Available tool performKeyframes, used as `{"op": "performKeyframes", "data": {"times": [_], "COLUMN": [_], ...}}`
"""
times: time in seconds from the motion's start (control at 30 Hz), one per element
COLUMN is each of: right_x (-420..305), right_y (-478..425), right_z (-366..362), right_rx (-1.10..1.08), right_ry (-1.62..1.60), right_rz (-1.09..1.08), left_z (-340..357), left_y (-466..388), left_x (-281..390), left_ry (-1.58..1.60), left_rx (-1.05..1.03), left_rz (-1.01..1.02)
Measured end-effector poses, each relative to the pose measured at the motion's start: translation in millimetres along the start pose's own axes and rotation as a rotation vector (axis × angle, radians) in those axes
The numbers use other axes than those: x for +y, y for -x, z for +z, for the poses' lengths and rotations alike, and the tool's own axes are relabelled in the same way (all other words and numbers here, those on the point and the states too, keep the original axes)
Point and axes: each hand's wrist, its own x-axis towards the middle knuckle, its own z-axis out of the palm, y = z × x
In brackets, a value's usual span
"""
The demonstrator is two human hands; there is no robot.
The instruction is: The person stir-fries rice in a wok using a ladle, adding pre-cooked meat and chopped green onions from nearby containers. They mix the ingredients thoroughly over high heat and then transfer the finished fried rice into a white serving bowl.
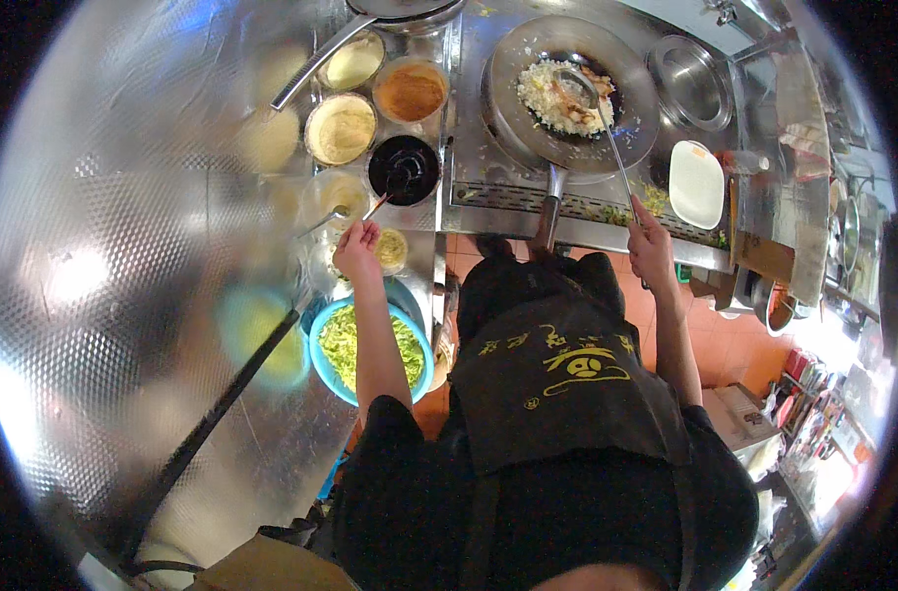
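Note:
My right hand (650,245) grips the long metal handle of a ladle (617,151). The ladle's bowl rests on white rice (541,103) inside a steel wok (509,137), and brown patches mark part of the rice. On the other side, my left hand (358,247) pinches a thin utensil (376,207), whose far end reaches the edge of a container of dark sauce (405,171). What that end looks like is hard to make out. Beneath my left forearm sits a blue bowl (317,356) of shredded green vegetable.
Containers of orange-brown powder (412,90) and pale powder (341,131) stand left of the wok. To its right are a round metal lid or pan (691,83), a white tray (696,185) and a bottle (744,162). A strainer-like pan handle (322,63) juts over the containers.

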Motion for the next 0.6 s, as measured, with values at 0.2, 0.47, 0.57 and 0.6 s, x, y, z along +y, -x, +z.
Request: {"op": "performKeyframes", "data": {"times": [0.2,0.47,0.57,0.6], "right_x": [9,8,14,17], "right_y": [-10,-6,-8,-9], "right_z": [0,-10,-19,-23], "right_rx": [-0.031,-0.019,0.002,0.009], "right_ry": [-0.047,-0.133,-0.141,-0.141], "right_rz": [-0.053,-0.016,-0.044,-0.057], "left_z": [15,51,81,92], "left_y": [24,43,56,61], "left_x": [23,45,57,60], "left_ry": [-0.021,-0.035,-0.064,-0.075], "left_rx": [0.030,-0.028,-0.061,-0.073], "left_rz": [0.013,0.067,0.091,0.099]}}
